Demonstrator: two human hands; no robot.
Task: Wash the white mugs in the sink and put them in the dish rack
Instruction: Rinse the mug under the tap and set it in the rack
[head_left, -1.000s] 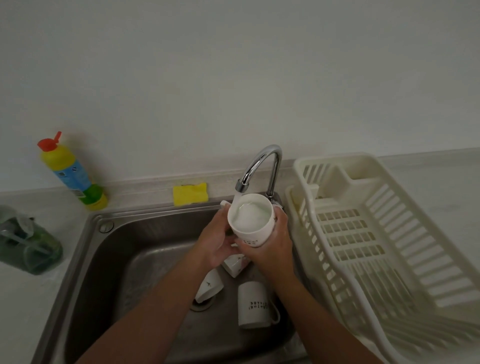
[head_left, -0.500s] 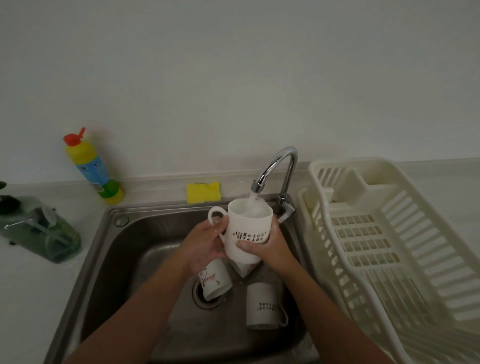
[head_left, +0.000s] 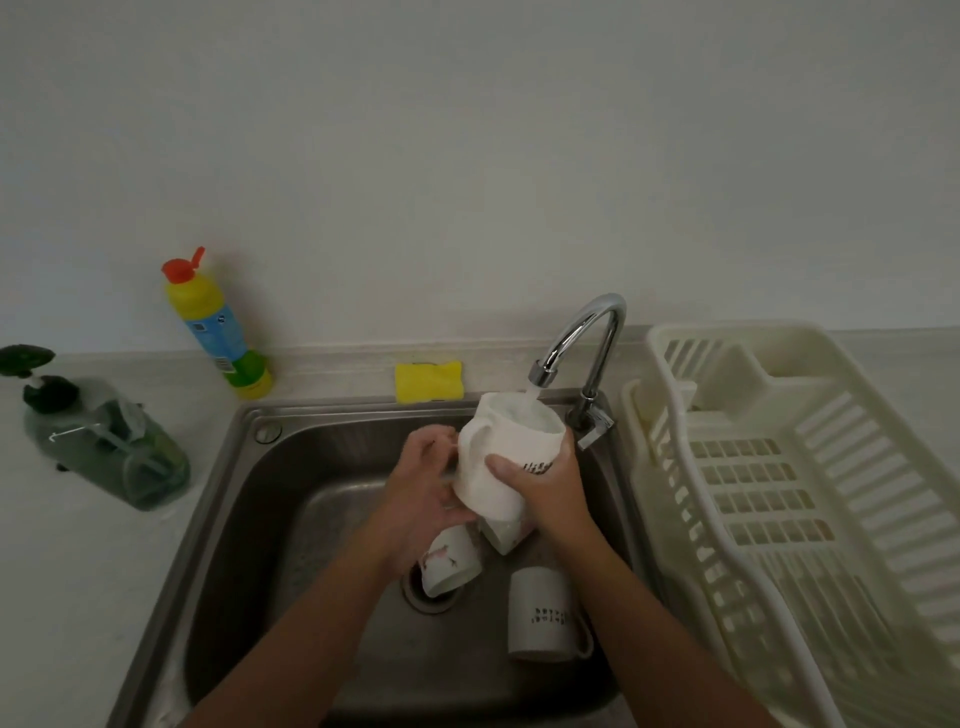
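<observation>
White ceramic fills both my hands: the white mug (head_left: 498, 457) is tilted over the sink (head_left: 249, 519), its mouth turned up toward the far right under the tap (head_left: 587, 338), and water runs straight into it. My right hand (head_left: 545, 488) wraps its right side, thumb pressed across the front just beside the black lettering. My left hand (head_left: 421, 493) grips the lower left side below the handle, fingers curled under the base (that hand is a little blurred, so I cannot tell more). Down in the basin are three more: a pink-printed mug (head_left: 449, 564) on its side over the drain, a tilted mug (head_left: 501, 530) just behind it and mostly hidden beneath the one I hold, and a lettered mug (head_left: 540, 616) nearer and to the right, which seems to stand mouth down. The cream dish rack (head_left: 779, 467) sits right beside the sink on its right. Along the far edge a yellow sponge (head_left: 428, 381) lies just left of the tap, a yellow bottle (head_left: 218, 327) with a red cap stands further left, and a green soap dispenser (head_left: 104, 441) sits on the left counter (head_left: 52, 597).
</observation>
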